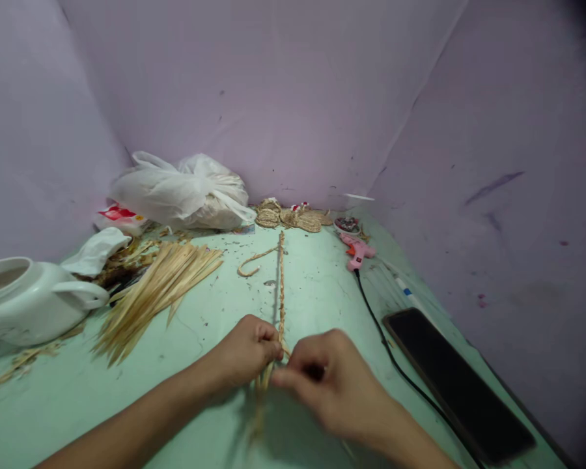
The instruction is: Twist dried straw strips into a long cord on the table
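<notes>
One straw braid (pixel 282 280) runs from the left hand (pixel 254 348) toward 12 o'clock on my feed, with that hand as the clock's centre. I see its thumb and curled fingers pinching the braid's near end. On the right hand (pixel 333 378), just beside it, thumb and forefinger look pressed together by the loose strands (pixel 260 397); through the blur I cannot tell whether they grip one. A curl (pixel 249 268) lies at 11 on the green counter (pixel 317 286). A straw bundle (pixel 161 293) spreads at 10, a white pot (pixel 34 303) at 9. Beyond the bundle, a packet (pixel 120 218) bears red and yellow markings too small for me to read. A bag (pixel 180 192) slumps at 11. Woven pieces (pixel 310 220) sit at 12, a pink glue gun (pixel 357 252) between 1 and 2, a blue-banded pen (pixel 410 295) at 2, a dark phone (pixel 459 384) at 3.
</notes>
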{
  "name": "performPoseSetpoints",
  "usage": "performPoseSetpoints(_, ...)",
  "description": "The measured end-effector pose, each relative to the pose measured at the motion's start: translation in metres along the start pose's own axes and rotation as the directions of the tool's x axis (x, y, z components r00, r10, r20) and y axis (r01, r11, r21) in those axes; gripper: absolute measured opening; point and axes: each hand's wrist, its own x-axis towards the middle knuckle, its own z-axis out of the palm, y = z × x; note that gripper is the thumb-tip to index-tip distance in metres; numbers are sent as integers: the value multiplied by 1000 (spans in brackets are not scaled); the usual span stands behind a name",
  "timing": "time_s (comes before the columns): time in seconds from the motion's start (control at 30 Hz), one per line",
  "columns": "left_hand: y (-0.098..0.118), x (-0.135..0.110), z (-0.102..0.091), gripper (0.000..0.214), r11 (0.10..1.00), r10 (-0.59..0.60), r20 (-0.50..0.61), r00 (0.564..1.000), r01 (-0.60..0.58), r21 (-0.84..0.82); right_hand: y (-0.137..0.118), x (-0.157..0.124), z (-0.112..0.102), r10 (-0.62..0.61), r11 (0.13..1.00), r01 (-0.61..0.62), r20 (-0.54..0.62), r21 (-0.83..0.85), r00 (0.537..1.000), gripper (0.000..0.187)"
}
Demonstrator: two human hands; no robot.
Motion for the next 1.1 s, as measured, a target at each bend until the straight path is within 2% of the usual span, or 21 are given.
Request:
performPoseSetpoints(0.03,1,-1,-1,11,1000,0,12,1000,0,-5,3,4,-6,77,986,-59,-108,155,991,27)
performPoseSetpoints(0.07,2,-1,-2,11,1000,-2,13,1000,2,-14,6,9,-9,173,947,-106,-204,303,964,26)
performPoseSetpoints(0.1,2,-2,-3,11,1000,-2,9,1000,2,-27,10,14,-10,270,891,-152,-231,427,935,22)
performPoseSetpoints(0.13,2,-2,-3,12,999,-4,5,1000,5,-43,13,19,-9,349,824,-215,-170,524,921,19)
performPoseSetpoints(0.17,1,-3,-3,12,998,-8,10,1000,9,-64,16,22,-6,391,756,-287,-53,588,919,17)
performPoseSetpoints(0.23,1,-3,-4,13,993,5,47,999,1,-116,21,26,2,374,643,-405,195,650,907,18)
performPoseSetpoints(0.27,0,-3,-4,14,990,20,72,997,-10,-141,22,27,6,345,599,-436,275,672,897,19)
performPoseSetpoints(0.33,0,-2,-4,18,985,46,109,993,-27,-171,23,26,11,305,513,-452,337,730,891,20)
performPoseSetpoints(0.4,0,-2,-4,19,985,53,117,992,-32,-169,22,25,13,301,434,-451,346,780,889,19)
performPoseSetpoints(0.57,1,-3,-6,18,989,54,111,992,-38,-140,23,25,11,276,361,-465,384,808,881,17)
performPoseSetpoints(0.67,1,-3,-7,20,991,72,110,991,-59,-119,24,25,12,268,388,-456,375,801,887,20)
performPoseSetpoints(0.8,-1,-1,-8,19,997,69,67,995,-66,-40,25,25,15,288,538,-398,281,743,915,21)
performPoseSetpoints(0.97,-3,-1,-6,20,963,81,4,997,-80,258,31,28,20,248,781,-284,142,556,958,23)
performPoseSetpoints(1.1,4,-7,-5,26,833,130,-90,987,-60,549,38,30,21,257,842,-296,148,452,955,21)
